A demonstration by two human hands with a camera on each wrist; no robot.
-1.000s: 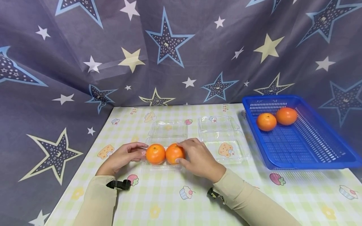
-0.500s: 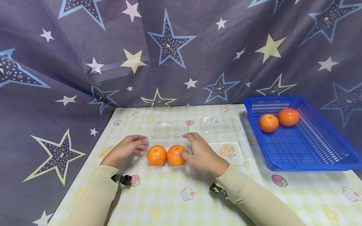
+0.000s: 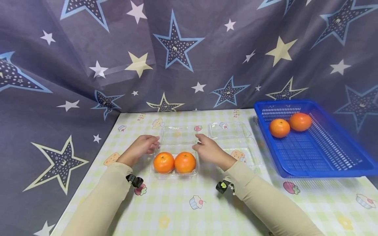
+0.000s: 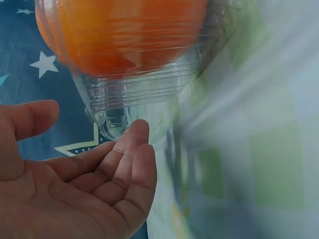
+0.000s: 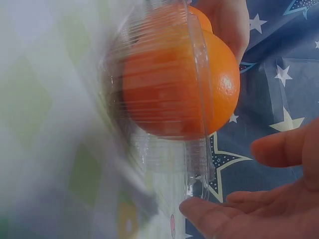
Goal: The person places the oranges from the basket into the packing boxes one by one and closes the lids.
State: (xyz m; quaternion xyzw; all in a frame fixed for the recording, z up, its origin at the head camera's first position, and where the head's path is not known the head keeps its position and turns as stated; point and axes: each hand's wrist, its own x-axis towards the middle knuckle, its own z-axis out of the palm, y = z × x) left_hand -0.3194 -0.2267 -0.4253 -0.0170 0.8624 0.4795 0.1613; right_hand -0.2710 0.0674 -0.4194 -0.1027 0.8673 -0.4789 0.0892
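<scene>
Two oranges (image 3: 163, 162) sit side by side in the base of a clear plastic clamshell box (image 3: 174, 176), its lid (image 3: 178, 135) lying open behind. My left hand (image 3: 141, 148) is at the box's left side near the hinge, fingers loosely bent, and holds nothing. Across from it, my right hand (image 3: 211, 149) is at the right side by the lid's near corner, thumb and fingers apart. In the left wrist view, the left fingertips (image 4: 142, 132) are right at the box's far corner. The right wrist view has a right fingertip (image 5: 192, 205) close to the hinge end.
A second open clamshell box (image 3: 229, 131) lies to the right, partly behind my right hand. Beyond it a blue plastic basket (image 3: 322, 173) holds two more oranges (image 3: 279, 127). A star-patterned curtain (image 3: 177, 82) hangs along the table's back edge.
My right hand has let go of the right orange and moved back toward the lid. My left hand has left the left orange's side and also moved back toward the hinge.
</scene>
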